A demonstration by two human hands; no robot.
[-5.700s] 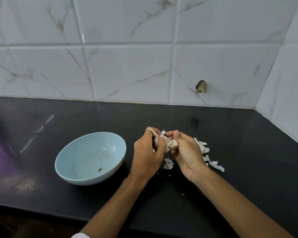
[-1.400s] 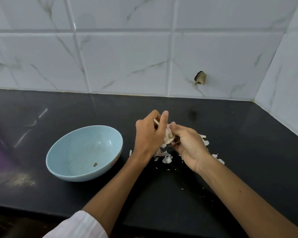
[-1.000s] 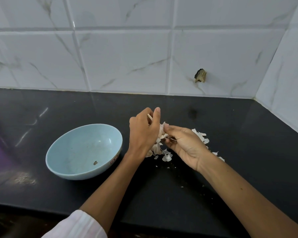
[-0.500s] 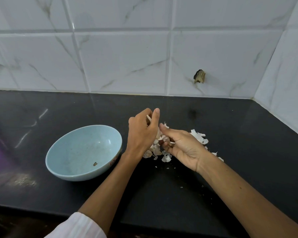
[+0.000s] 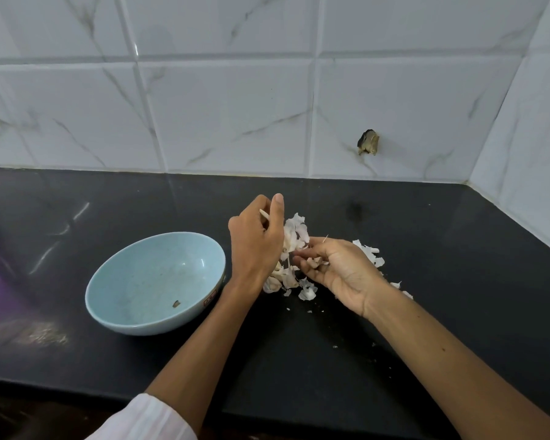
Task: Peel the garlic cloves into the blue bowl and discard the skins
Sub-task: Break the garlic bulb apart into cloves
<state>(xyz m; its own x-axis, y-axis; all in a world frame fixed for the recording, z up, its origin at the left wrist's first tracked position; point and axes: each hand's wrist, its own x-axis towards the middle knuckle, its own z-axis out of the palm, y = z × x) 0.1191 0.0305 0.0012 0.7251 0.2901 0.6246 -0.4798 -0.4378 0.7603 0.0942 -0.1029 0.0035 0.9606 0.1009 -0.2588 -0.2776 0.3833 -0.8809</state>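
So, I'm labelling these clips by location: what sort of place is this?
Likely a home kitchen: a black countertop against marble-look wall tiles, with a blue bowl and garlic skins on it.

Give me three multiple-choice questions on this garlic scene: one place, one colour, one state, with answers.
1. Where does the light blue round bowl stand?
A) left of the left hand
B) far right, in the corner
C) at the very back

2. What colour is the glossy counter?
A) white
B) black
C) brown

3. What lies in the bowl?
A) peeled cloves
B) water
C) one small brown scrap

Answers: 1 A, it sits beside the left wrist; 2 B, the surface is dark throughout; 3 C, only that speck shows inside.
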